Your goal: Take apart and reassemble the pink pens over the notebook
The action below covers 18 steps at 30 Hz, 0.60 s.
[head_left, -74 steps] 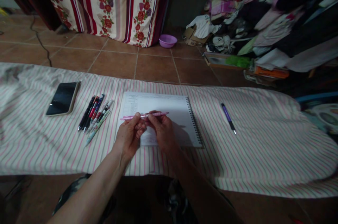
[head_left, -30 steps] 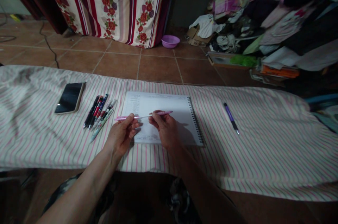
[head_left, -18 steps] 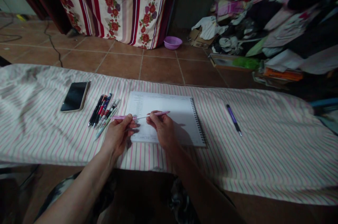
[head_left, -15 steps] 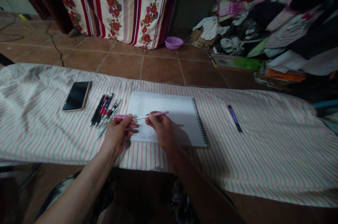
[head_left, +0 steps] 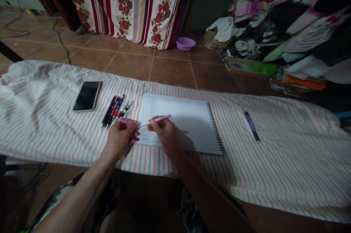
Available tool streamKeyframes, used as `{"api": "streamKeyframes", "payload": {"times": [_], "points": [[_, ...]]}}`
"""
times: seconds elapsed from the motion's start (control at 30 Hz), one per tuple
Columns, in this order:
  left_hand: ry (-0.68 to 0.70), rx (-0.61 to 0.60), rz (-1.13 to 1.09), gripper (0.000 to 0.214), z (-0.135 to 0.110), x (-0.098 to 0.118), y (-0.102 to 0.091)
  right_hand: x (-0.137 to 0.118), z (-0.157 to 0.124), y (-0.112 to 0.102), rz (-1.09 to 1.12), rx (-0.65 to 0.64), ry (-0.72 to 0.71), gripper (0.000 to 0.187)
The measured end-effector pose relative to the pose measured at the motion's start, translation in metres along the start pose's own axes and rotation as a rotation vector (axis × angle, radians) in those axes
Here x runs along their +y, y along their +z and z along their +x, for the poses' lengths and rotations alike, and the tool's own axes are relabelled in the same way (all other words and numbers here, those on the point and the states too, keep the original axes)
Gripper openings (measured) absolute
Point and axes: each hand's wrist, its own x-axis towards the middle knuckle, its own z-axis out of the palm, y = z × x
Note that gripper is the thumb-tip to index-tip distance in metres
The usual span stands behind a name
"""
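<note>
My right hand [head_left: 163,134] pinches a pink pen [head_left: 160,118] over the lower left part of a white spiral notebook [head_left: 189,123]. The pen's thin tip points left toward my left hand [head_left: 120,138]. That hand is closed on a pink pen cap [head_left: 124,120], held just off the notebook's left edge. Both hands hover close together above the striped cloth [head_left: 287,152]. A bunch of several pens [head_left: 115,110] lies just left of my left hand.
A dark phone [head_left: 87,96] lies face up at the left. A purple pen [head_left: 252,128] rests alone to the right of the notebook. Beyond the cloth are tiled floor, a purple bowl [head_left: 185,44], a flowered curtain [head_left: 131,4] and heaped clothes [head_left: 276,24].
The pink pen has come apart: my left hand drew the cap off to the left while my right hand kept the body. The view shifted so everything sits further right.
</note>
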Motion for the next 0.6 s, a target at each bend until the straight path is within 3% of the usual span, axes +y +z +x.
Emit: {"api": "streamKeyframes", "payload": {"times": [0.3,0.6], "points": [[-0.043,-0.032,0.06,0.016,0.005,-0.005,-0.014,0.0,0.0,0.001,-0.099,-0.009,-0.01,0.015],[-0.061,-0.025,0.057,0.014,0.005,-0.003,-0.015,-0.002,0.0,0.002,-0.15,0.005,-0.015,0.015]]}}
